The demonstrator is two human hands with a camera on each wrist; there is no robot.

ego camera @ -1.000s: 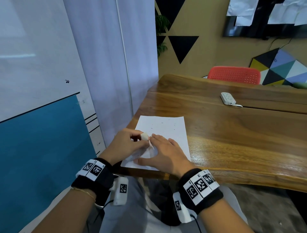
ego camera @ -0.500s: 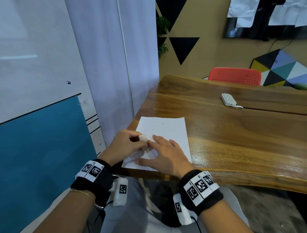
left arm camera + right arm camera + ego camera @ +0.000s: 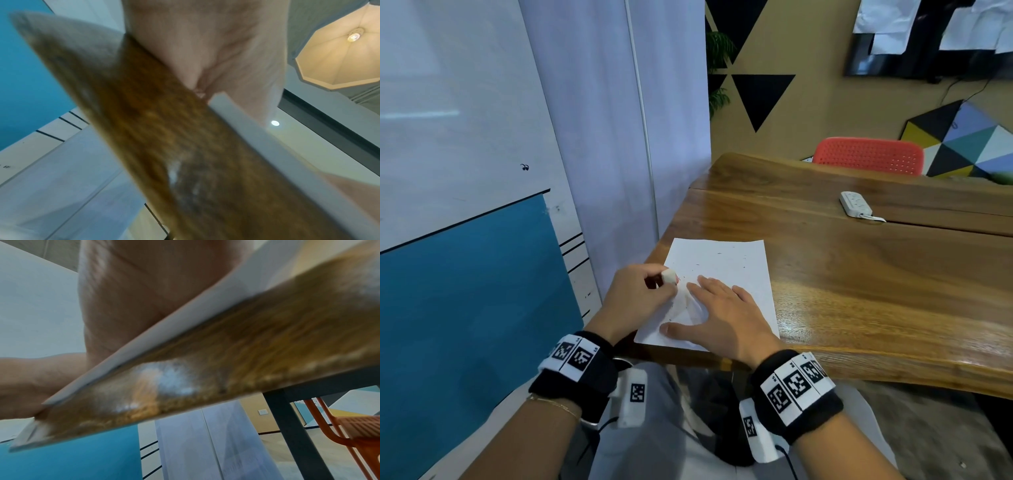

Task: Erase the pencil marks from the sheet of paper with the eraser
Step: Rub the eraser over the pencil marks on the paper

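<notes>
A white sheet of paper (image 3: 726, 270) lies at the near left corner of the wooden table (image 3: 859, 274), with faint pencil specks on its far half. My left hand (image 3: 643, 294) pinches a small white eraser (image 3: 668, 275) and holds it against the sheet's left part. My right hand (image 3: 722, 315) lies flat on the sheet's near half, fingers spread, pressing it down. Both wrist views are blurred: they show only the palm, the paper's edge (image 3: 164, 331) and the table's rim (image 3: 164, 146).
A white power strip (image 3: 855, 204) lies far back on the table. A red chair (image 3: 869, 159) stands behind the table. A whiteboard and a curtain stand close on the left. The table's right side is bare wood.
The left hand has slid the eraser a little toward the sheet's left edge and farther from me. The right hand has stayed flat on the paper.
</notes>
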